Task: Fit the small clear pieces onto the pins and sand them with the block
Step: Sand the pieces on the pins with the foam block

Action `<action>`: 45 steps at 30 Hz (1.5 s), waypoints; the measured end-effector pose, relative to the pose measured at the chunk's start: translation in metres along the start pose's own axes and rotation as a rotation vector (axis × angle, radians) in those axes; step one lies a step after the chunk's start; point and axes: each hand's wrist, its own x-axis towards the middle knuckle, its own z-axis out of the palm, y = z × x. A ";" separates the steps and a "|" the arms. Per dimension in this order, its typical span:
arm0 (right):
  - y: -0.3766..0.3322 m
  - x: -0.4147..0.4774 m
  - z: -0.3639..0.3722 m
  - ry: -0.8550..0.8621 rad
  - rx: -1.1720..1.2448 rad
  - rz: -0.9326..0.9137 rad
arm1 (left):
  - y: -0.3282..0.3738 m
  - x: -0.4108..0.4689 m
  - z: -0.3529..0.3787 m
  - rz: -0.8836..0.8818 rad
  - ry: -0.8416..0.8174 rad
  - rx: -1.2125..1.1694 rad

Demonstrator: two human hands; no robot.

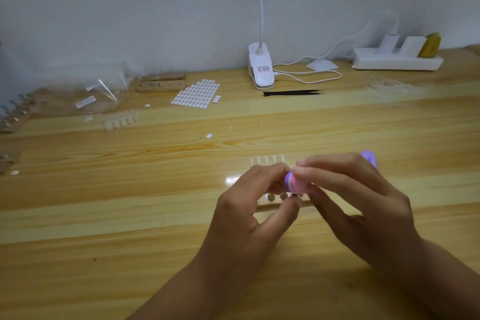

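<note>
My right hand grips a pink and purple sanding block; its far end sticks out behind the fingers. The block's near end sits just above a wooden holder with metal pins. My left hand curls its thumb and forefinger around a pin at the block's end. The fingers hide any piece on that pin. A row of small clear pieces lies on the table just beyond both hands.
Further back lie a sheet of white oval stickers, another wooden pin holder, plastic bags, more clear pieces, black tweezers, a clip lamp with cable, and a power strip.
</note>
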 end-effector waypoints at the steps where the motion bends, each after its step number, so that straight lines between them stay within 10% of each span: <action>1: 0.004 0.000 -0.002 -0.012 -0.024 0.022 | -0.001 0.000 0.000 -0.019 0.003 -0.005; 45: 0.001 0.002 -0.001 -0.059 -0.045 0.022 | 0.006 0.001 -0.006 -0.147 0.103 -0.131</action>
